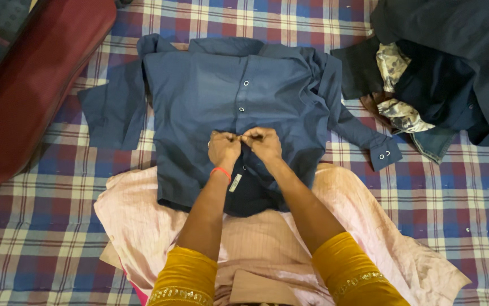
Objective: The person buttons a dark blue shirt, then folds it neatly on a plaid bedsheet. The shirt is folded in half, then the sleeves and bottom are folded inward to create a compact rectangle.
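Note:
A dark blue button-up shirt (210, 96) lies spread flat, front up, on a plaid cloth, its collar end toward me. My left hand (223, 147) and my right hand (262, 143) meet at the shirt's front placket, fingers pinched on the fabric edges around a button. A red band circles my left wrist. Two white buttons show further up the placket. The shirt's lower part rests over a pale pink garment (142, 221) that lies under my arms. Both sleeves spread outward, the right cuff (385, 154) showing two buttons.
A dark red case (35, 85) lies at the left. A heap of dark clothes (454, 73) with a patterned cloth (394, 85) sits at the upper right. The plaid cloth (40, 238) covers the whole surface.

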